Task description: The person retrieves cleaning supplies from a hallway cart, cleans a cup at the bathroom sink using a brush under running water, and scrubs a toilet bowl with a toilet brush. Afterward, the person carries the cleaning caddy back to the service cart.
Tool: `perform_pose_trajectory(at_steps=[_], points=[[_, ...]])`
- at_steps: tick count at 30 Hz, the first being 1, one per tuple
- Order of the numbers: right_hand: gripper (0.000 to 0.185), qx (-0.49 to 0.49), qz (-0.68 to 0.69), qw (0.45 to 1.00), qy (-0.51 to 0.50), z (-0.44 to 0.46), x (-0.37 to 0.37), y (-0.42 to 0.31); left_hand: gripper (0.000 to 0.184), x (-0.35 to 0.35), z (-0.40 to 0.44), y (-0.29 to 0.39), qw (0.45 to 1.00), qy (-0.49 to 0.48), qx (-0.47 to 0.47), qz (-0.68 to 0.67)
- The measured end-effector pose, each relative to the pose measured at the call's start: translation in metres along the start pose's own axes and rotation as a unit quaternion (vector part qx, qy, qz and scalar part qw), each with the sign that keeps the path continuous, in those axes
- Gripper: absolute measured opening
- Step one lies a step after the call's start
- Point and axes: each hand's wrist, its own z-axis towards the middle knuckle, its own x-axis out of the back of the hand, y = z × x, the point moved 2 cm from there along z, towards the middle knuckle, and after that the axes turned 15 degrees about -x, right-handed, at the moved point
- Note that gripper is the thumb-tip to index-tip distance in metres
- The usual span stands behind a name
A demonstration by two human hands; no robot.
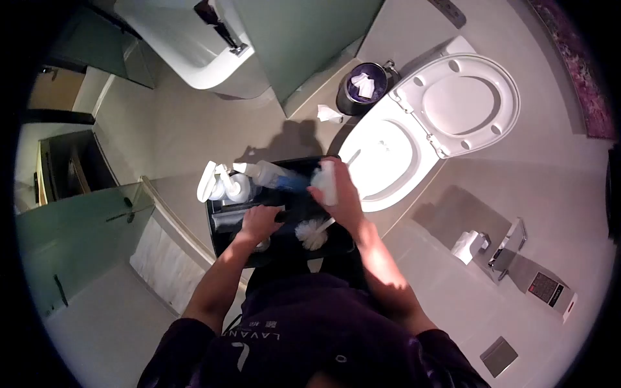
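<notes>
My right hand [344, 197] is closed around a white bottle [327, 182], blurred by motion, over the right side of a black caddy [215, 242]. My left hand [261, 223] is at the caddy's middle, its fingers curled by a dark bar; what they grip is hidden. In the caddy's far left part are a white pump bottle [238, 187] and a clear spray bottle [266, 174] with a blue label. A grey item [228, 220] lies left of my left hand. Below my right hand is a white round-headed toilet brush [313, 235].
An open toilet [369, 145] stands just beyond the caddy to the right. Beside it are a bin [352, 107] with tissues and a paper scrap [329, 114] on the floor. A washbasin [210, 77], glass panels [310, 45] and a toilet-paper holder [511, 246] surround the space.
</notes>
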Motion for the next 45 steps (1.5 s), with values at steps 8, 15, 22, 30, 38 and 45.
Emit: perform_pose_trajectory(at_steps=[8,15,22,30,38,45], points=[[0.077,-0.188,-0.576,0.77,-0.198,0.0,0.062,0.102,0.03,-0.019,0.001,-0.006,0.995,0.083,-0.054,-0.001],[0.025,-0.146,-0.485,0.854,-0.116,-0.085,0.166,0.09,0.03,-0.017,0.031,-0.012,0.998,0.013,0.056,0.001],[0.023,-0.357,-0.077,0.931,-0.016,-0.149,0.235,0.16,0.033,-0.045,0.048,-0.032,0.991,0.062,0.112,-0.033],[0.036,-0.35,-0.373,0.859,-0.005,0.042,0.185,0.343,0.028,-0.042,0.022,0.021,0.973,-0.003,0.229,-0.023],[0.035,-0.291,-0.333,0.897,-0.009,0.157,0.047,0.509,0.024,-0.08,0.002,0.012,0.965,0.008,0.256,-0.051],[0.043,-0.351,-0.111,0.929,-0.046,-0.017,0.038,0.373,0.024,-0.072,0.007,0.013,0.966,0.031,0.256,-0.022]])
